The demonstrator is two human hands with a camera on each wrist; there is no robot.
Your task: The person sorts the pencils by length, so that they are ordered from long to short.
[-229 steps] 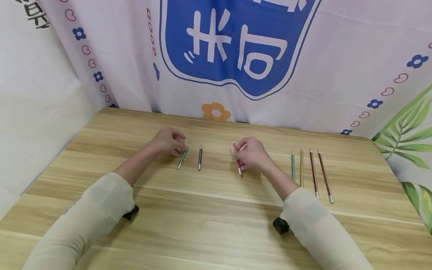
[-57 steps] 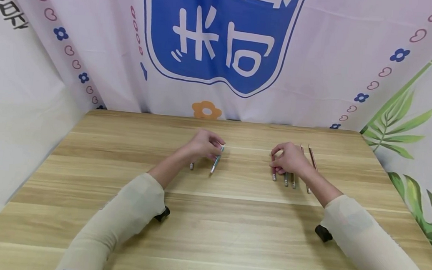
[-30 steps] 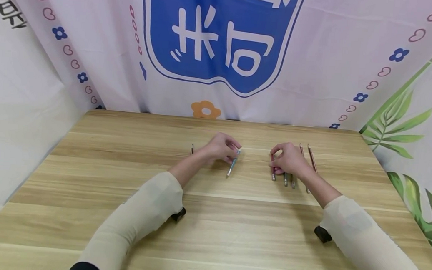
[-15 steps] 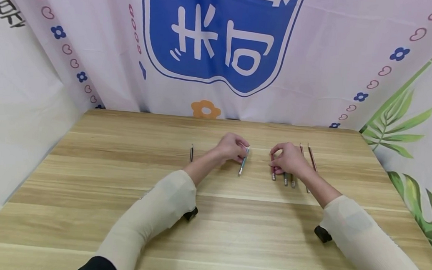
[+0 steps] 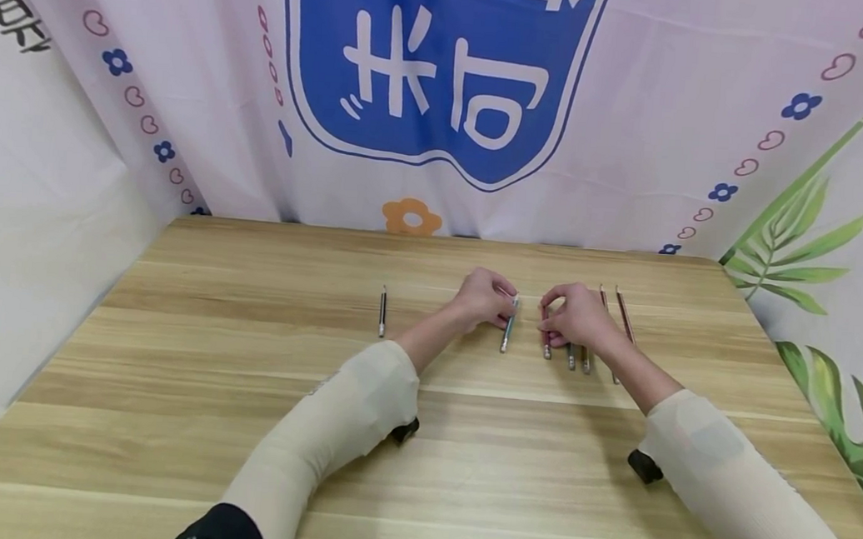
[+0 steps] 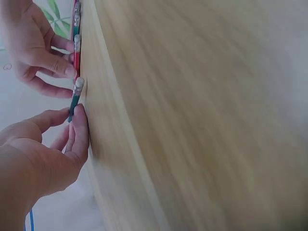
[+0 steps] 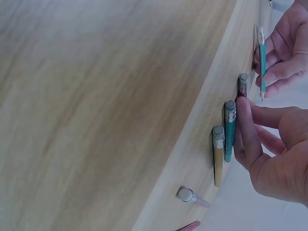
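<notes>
My left hand (image 5: 484, 298) pinches a teal pencil (image 5: 507, 332) between thumb and fingers, its white eraser end toward me. A small gap to the right, my right hand (image 5: 579, 315) holds a red pencil (image 5: 546, 344) at the left end of a row. Beside that hand lie a green pencil (image 7: 230, 127) and a yellow pencil (image 7: 218, 159), largely covered by the hand in the head view. Two dark red pencils, one (image 5: 625, 315) farthest right, lie past them, partly behind the right hand and wrist. A black pencil (image 5: 382, 312) lies alone to the left.
The wooden table (image 5: 416, 486) spreads out in front of both arms. A printed curtain (image 5: 635, 150) hangs along its back edge. Black wrist devices (image 5: 645, 466) sit under the sleeves.
My left hand has slid right with the teal pencil, uncovering the black one. Earlier, my right hand carried the red pencil right to the row; lately it has stayed still.
</notes>
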